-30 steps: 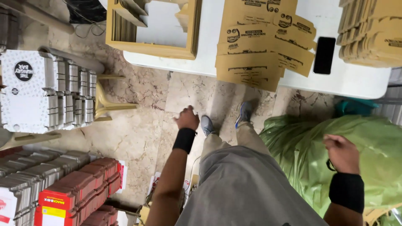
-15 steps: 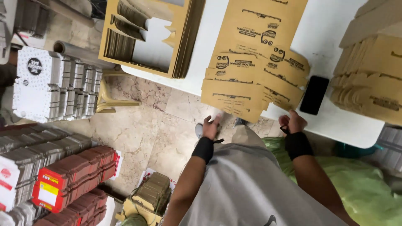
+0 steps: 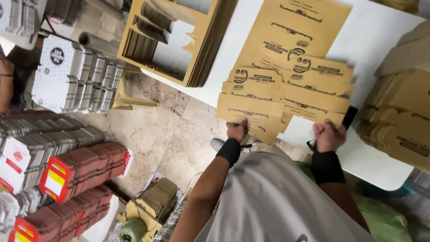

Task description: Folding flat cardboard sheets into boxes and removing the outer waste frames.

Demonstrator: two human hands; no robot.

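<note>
The white tabletop (image 3: 380, 152) ends in a near edge just ahead of the person, and the stack of flat brown cardboard sheets (image 3: 286, 96) overhangs that edge toward the body; to the right a pile of folded brown boxes (image 3: 398, 116) crowds the sheets closely, with a dark phone (image 3: 349, 117) wedged between; to the left a stack of die-cut cardboard frames (image 3: 188, 42) sits near the corner, leaving a bare white strip between; below, the marble floor (image 3: 152, 134) lies open beside the red and grey carton stacks (image 3: 85, 166); the left hand (image 3: 236, 131) is closed on the near edge of the sheets; the right hand (image 3: 329, 136) touches their right corner, fingers curled, though whether it grips I cannot tell
</note>
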